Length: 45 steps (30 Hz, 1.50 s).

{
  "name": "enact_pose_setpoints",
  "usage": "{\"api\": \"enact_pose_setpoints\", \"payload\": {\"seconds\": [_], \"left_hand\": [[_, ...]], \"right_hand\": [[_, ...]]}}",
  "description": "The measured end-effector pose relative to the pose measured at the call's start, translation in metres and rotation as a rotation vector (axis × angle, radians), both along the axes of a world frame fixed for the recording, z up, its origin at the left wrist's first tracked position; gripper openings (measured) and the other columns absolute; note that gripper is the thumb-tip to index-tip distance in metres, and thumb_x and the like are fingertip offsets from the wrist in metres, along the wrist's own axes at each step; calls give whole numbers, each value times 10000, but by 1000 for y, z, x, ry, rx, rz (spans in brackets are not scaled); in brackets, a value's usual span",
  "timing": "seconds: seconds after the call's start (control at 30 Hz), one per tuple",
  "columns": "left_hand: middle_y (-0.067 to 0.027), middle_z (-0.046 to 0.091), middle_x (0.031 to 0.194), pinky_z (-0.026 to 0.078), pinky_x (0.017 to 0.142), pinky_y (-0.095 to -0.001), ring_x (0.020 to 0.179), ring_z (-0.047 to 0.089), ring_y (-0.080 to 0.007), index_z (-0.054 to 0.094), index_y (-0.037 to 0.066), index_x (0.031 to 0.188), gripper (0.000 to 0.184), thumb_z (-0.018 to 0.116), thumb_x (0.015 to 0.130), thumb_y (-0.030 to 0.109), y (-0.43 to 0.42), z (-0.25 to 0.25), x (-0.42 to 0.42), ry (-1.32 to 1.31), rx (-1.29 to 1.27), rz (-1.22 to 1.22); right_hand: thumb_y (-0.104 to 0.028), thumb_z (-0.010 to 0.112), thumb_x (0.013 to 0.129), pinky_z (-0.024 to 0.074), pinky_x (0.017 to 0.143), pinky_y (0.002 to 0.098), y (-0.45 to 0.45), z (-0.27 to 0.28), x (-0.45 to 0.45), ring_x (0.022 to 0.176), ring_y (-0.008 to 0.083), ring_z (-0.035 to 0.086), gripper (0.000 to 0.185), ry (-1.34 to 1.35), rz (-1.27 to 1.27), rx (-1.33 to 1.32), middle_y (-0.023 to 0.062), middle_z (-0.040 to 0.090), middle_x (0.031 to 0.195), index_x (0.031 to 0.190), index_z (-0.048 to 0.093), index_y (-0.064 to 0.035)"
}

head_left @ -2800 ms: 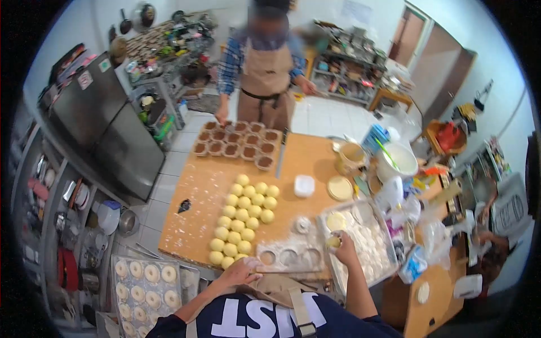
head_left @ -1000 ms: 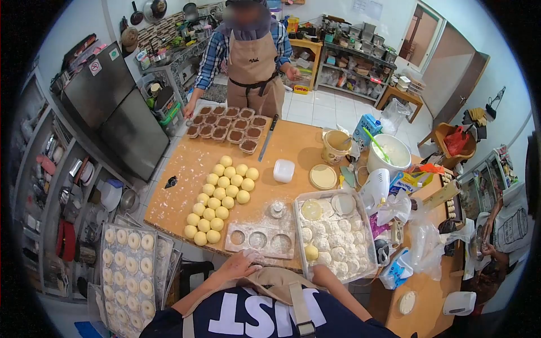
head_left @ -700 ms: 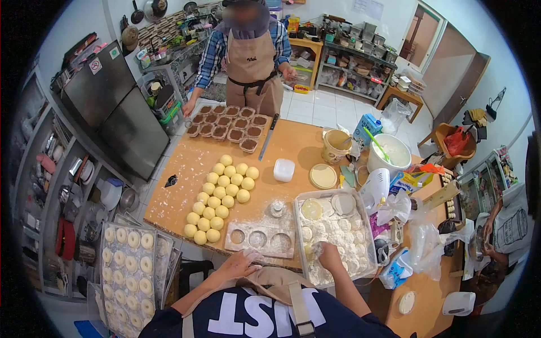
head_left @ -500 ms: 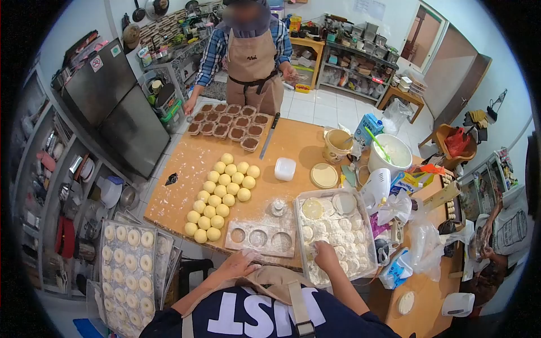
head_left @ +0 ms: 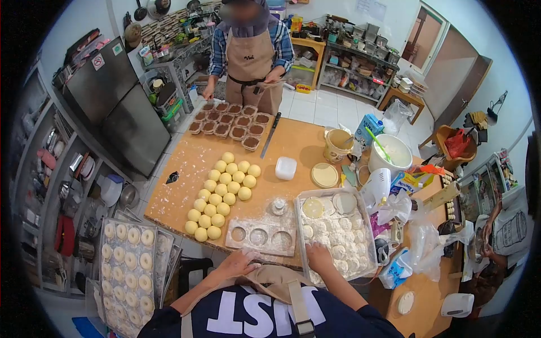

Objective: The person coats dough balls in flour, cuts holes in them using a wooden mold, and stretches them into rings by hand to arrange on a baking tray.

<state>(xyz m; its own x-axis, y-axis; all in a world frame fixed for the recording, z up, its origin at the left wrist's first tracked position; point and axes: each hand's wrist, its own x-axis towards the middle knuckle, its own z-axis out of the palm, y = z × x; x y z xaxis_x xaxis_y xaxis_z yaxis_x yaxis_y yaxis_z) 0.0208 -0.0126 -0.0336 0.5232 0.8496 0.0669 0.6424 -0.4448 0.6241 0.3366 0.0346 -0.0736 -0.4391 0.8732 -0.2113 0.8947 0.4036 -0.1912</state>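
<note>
My right hand (head_left: 319, 257) is over the near-left part of a white tray (head_left: 300, 225), its fingers spread against the flour. Rows of flour-coated dough pieces (head_left: 345, 236) lie in this tray, with two round lids or discs (head_left: 313, 208) at its far end. My left hand (head_left: 240, 262) rests at the table's near edge, floury and loosely open, holding nothing I can see. Just beyond it lies a floured board with three round hollows (head_left: 259, 236). A small flour-dusted white object (head_left: 278, 207) stands behind the board. Several pale yellow dough balls (head_left: 214, 199) sit in rows to the left.
Across the wooden table (head_left: 186, 163), a person in an apron (head_left: 252, 62) stands behind brown-filled cups (head_left: 226, 119). A long knife (head_left: 271, 135) lies beside the cups. Trays of ring doughnuts (head_left: 131, 260) stand at lower left. A white bucket (head_left: 390, 155) and a mixer (head_left: 376, 188) are at right.
My right hand has shifted slightly left, its fingers spreading from a more curled shape. My left hand has barely moved. The person opposite has brought both hands inward above the cups.
</note>
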Motion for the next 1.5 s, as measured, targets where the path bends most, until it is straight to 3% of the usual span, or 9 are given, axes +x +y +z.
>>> {"api": "enact_pose_setpoints", "payload": {"seconds": [0.23, 0.43, 0.63, 0.77, 0.83, 0.93, 1.13, 1.33, 1.5], "left_hand": [[-208, 566, 940, 461, 747, -446, 858, 549, -394, 539, 31, 1064, 366, 612, 838, 309, -4, -2, -2, 28, -6, 36], [-200, 563, 941, 458, 751, -442, 867, 549, -390, 543, 30, 1043, 353, 614, 835, 306, -3, 11, 4, 26, -11, 41], [-201, 567, 964, 461, 761, -438, 880, 551, -389, 547, 37, 1039, 352, 611, 835, 318, -5, 14, 5, 24, -31, 35], [-196, 569, 979, 463, 767, -442, 887, 551, -389, 550, 42, 1042, 355, 611, 832, 321, -4, 20, 8, 59, -86, 58], [-193, 569, 989, 464, 773, -444, 892, 551, -390, 552, 44, 1054, 360, 609, 833, 322, -5, 21, 8, 62, -98, 60], [-192, 570, 1003, 466, 783, -444, 902, 551, -390, 551, 48, 1084, 372, 600, 840, 325, -5, 7, 5, 47, -68, 26], [-200, 565, 1015, 465, 798, -441, 922, 550, -390, 547, 46, 1115, 396, 589, 848, 335, -7, 0, 3, 11, -47, 15], [-202, 560, 1021, 455, 817, -437, 931, 543, -384, 543, 33, 1111, 402, 591, 849, 333, -9, 10, 5, 39, -49, 42], [-204, 556, 1044, 453, 816, -440, 926, 542, -387, 540, 37, 1111, 391, 588, 849, 323, -10, 8, 3, 22, -86, 42]], "right_hand": [[-95, 564, 774, 462, 773, 421, -14, 10, 7, 917, 305, 588, 263, -33, 41, 6, 143, 578, 915, 1036, 543, -79], [-64, 595, 698, 473, 763, 442, -19, 12, 8, 912, 324, 582, 366, -59, 22, -75, 150, 578, 939, 1061, 546, -76], [-52, 596, 693, 472, 795, 428, -18, 14, 11, 987, 317, 561, 403, -20, 74, 196, 150, 568, 991, 1091, 533, -72], [-72, 620, 688, 439, 878, 464, -15, -12, 18, 1043, 318, 542, 430, 11, 51, 44, 156, 560, 1038, 1109, 530, -74], [-79, 627, 692, 418, 906, 493, -8, 13, 12, 1054, 319, 538, 431, 4, -22, -112, 153, 560, 1046, 1111, 527, -72], [-82, 628, 701, 400, 904, 546, -9, 17, 14, 1049, 317, 541, 424, 26, 31, 12, 145, 558, 1049, 1113, 527, -84], [-103, 637, 710, 370, 922, 575, -3, 10, 13, 1063, 310, 532, 397, -89, 31, -204, 133, 547, 1054, 1096, 540, -118], [-108, 637, 709, 365, 912, 586, -10, 2, 19, 987, 315, 568, 337, -69, 121, 21, 136, 578, 977, 1038, 567, -121], [-106, 633, 699, 372, 917, 565, -3, 10, 23, 961, 326, 575, 345, 2, 4, -107, 147, 589, 940, 1038, 572, -100]]}}
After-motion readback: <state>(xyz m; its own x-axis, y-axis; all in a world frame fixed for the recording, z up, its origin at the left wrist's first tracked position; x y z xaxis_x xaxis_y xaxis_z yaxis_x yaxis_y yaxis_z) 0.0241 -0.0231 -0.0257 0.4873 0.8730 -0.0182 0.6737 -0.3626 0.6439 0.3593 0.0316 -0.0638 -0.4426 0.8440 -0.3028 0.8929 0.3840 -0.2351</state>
